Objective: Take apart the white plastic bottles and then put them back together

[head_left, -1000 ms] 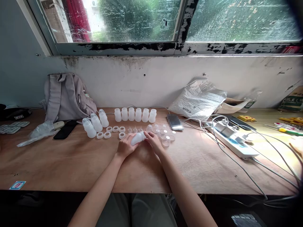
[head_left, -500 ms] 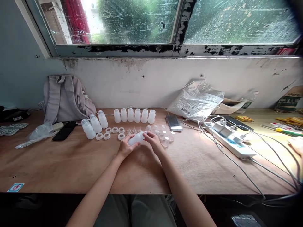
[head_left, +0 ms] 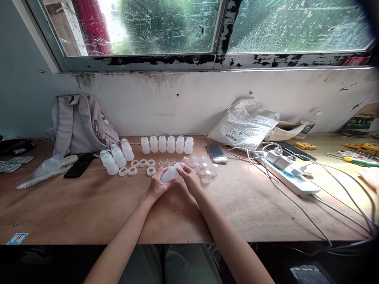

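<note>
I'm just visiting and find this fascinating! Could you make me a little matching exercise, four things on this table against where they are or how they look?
Things
1. Held bottle
2. Backpack
3. Power strip
4. Row of six bottles

Places and states
A. White, with plugs in it and cables around it
B. Standing upright toward the back of the table
C. Tilted, in the left hand, with the right hand's fingers at its upper end
D. Greyish, by the wall at the left

Pairs: 1-C, 2-D, 3-A, 4-B

Wooden table (head_left: 85, 205) with bottles (head_left: 171, 145), rings (head_left: 151, 174)
</note>
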The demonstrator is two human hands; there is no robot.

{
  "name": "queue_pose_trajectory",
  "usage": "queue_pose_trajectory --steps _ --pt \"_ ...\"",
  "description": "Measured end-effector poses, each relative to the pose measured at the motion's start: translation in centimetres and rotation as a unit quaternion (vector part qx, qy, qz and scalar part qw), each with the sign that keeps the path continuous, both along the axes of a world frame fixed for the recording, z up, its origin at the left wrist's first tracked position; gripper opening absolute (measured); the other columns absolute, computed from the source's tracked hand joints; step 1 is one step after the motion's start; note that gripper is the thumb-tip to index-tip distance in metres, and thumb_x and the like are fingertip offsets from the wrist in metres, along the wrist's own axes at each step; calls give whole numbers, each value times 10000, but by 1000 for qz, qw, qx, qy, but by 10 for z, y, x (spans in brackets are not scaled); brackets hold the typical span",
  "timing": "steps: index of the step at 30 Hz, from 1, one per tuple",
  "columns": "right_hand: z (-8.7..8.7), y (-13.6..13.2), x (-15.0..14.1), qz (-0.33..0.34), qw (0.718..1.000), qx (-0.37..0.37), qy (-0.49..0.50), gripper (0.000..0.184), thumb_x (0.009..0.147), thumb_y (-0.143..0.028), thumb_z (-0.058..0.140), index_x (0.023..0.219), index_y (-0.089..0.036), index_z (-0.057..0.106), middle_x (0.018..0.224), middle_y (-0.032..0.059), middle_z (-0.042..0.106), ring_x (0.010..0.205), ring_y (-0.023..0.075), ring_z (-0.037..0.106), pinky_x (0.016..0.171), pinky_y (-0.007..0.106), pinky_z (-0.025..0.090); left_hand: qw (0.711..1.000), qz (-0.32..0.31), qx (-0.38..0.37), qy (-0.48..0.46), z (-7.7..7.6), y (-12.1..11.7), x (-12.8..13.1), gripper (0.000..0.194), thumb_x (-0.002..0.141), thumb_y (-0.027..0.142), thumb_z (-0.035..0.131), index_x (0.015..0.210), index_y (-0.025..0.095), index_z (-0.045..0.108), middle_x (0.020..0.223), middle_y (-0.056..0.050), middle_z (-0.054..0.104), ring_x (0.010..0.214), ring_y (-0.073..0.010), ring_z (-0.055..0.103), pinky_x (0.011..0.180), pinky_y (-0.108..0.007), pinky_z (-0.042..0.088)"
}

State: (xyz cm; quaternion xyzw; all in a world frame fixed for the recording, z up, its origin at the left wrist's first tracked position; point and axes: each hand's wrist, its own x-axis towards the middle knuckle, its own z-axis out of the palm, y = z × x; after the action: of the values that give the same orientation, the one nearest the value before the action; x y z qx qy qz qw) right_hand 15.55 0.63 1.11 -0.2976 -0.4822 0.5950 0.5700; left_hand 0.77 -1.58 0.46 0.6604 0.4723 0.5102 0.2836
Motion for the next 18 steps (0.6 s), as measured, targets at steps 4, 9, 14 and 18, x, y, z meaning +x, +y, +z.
queue_pose_trajectory --steps 4,9,14,18 --pt "5 -1 -1 34 999 -21 35 307 670 -356 623 926 -188 617 937 63 627 877 199 551 772 314 410 975 -122 -158 -99 2 0 2 451 651 401 608 1014 138 557 814 -57 616 698 -169 574 597 -266 454" --pt "3 -1 -2 18 999 -25 39 285 670 -359 623 890 -178 615 882 65 635 848 193 564 769 308 415 981 -105 -137 -87 -4 3 5 472 641 373 631 1044 137 564 843 -54 630 726 -176 582 619 -261 458" --pt "-4 0 -5 -16 1000 -1 27 272 695 -361 596 909 -194 599 882 49 633 826 175 569 773 297 415 1000 -30 -2 7 -9 2 8 499 653 333 627 1120 191 526 1075 -58 589 960 -207 546 824 -303 432" --pt "-4 -1 -6 -42 997 27 -58 296 728 -404 538 934 -196 589 891 49 629 821 182 568 742 303 427 998 20 36 49 -8 0 9 482 655 330 620 1108 192 531 1073 -63 591 954 -203 555 831 -305 435"
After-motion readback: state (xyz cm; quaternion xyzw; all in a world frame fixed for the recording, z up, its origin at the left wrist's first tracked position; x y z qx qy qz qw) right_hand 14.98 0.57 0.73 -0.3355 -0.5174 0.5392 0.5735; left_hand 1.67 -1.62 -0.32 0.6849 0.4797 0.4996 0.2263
